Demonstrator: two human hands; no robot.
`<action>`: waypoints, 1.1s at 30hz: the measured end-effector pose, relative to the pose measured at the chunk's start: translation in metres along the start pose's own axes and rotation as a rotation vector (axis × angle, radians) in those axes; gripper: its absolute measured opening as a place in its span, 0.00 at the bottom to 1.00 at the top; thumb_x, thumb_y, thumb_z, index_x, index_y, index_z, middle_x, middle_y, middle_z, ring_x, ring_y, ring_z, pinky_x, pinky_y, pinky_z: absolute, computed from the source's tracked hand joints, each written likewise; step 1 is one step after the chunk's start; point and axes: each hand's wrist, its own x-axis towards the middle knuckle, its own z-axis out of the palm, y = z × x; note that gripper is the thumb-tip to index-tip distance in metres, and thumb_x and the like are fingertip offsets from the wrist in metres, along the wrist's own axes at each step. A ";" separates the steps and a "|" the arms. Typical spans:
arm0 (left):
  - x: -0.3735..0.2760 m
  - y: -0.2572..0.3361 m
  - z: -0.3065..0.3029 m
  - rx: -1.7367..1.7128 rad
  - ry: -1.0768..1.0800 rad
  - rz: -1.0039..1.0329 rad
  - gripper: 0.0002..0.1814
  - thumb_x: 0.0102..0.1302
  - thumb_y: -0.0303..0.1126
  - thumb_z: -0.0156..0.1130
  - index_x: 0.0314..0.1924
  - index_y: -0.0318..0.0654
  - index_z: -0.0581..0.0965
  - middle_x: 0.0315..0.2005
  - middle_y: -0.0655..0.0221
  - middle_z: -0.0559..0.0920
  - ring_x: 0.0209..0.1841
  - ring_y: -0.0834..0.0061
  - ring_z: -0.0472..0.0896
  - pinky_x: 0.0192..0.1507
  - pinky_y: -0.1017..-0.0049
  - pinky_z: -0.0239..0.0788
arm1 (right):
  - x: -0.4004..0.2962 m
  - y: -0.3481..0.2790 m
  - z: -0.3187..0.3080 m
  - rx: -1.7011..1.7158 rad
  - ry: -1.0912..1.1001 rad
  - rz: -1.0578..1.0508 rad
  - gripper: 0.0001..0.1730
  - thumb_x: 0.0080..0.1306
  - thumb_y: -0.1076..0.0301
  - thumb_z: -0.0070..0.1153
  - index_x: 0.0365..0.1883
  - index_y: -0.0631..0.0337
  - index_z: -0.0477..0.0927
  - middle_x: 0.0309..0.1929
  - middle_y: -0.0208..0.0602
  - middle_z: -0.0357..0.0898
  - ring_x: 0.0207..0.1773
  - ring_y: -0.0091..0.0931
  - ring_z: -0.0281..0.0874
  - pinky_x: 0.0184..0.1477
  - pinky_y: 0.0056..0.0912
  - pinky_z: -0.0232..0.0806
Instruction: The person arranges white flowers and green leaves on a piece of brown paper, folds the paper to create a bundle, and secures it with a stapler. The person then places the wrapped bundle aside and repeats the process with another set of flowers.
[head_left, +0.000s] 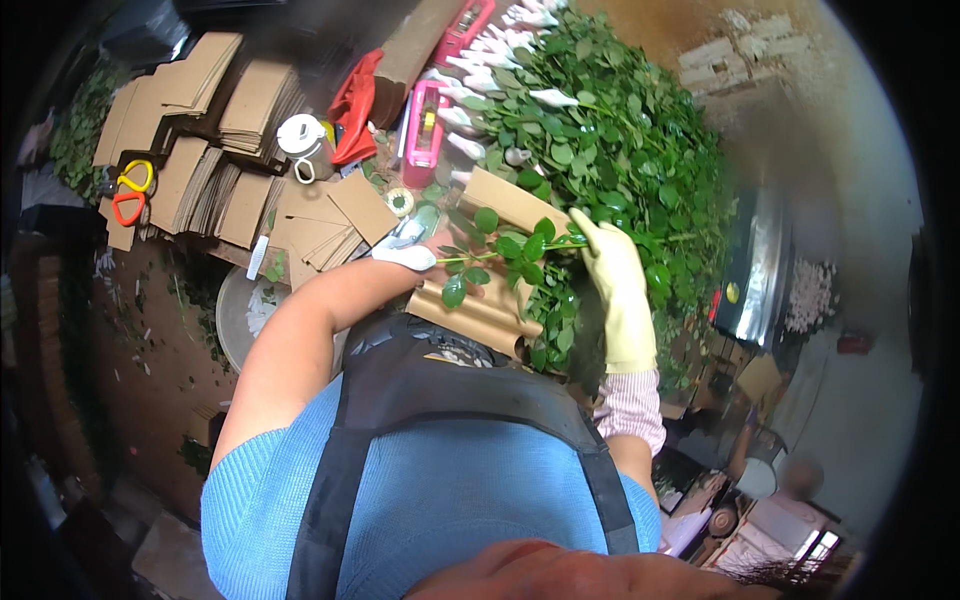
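A single leafy stem (484, 257), probably a rose, lies crosswise before me. Its bud end wears a white sleeve (405, 257) and points left. My right hand (609, 251), in a pale yellow rubber glove, grips the stem's right end. My left hand (441, 244) is bare and sits just behind the sleeved bud; leaves hide most of its fingers, so its hold is unclear. Under the stem is brown cardboard (480, 319) with a rolled near edge. Beyond it stands an upright cardboard flap (514, 199).
A large heap of leafy stems (630, 142) with white-sleeved buds fills the far right. Pink tape dispensers (425, 135), a lidded jar (304, 142), a tape roll (399, 201), cardboard stacks (180, 184) and scissors (131, 191) lie leftward. A round tub (229, 319) stands below.
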 end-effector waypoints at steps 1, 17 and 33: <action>-0.004 0.001 0.002 0.032 0.004 0.016 0.49 0.67 0.61 0.58 0.81 0.50 0.54 0.80 0.60 0.54 0.80 0.55 0.54 0.77 0.46 0.47 | 0.001 -0.007 -0.020 0.107 0.059 0.073 0.36 0.61 0.83 0.57 0.66 0.41 0.79 0.42 0.46 0.85 0.48 0.42 0.83 0.56 0.41 0.75; 0.004 -0.020 0.013 0.382 0.131 0.226 0.43 0.72 0.62 0.49 0.79 0.45 0.60 0.81 0.56 0.54 0.82 0.57 0.52 0.81 0.56 0.40 | 0.097 -0.235 0.001 0.461 0.116 -0.406 0.29 0.72 0.45 0.52 0.64 0.51 0.77 0.49 0.52 0.85 0.55 0.47 0.82 0.56 0.52 0.73; 0.005 0.000 0.004 0.064 0.165 0.157 0.39 0.60 0.52 0.67 0.70 0.47 0.73 0.71 0.56 0.71 0.72 0.52 0.67 0.76 0.53 0.54 | 0.076 -0.192 -0.005 0.531 0.044 -0.194 0.16 0.76 0.61 0.54 0.57 0.55 0.81 0.44 0.48 0.87 0.50 0.41 0.86 0.54 0.40 0.76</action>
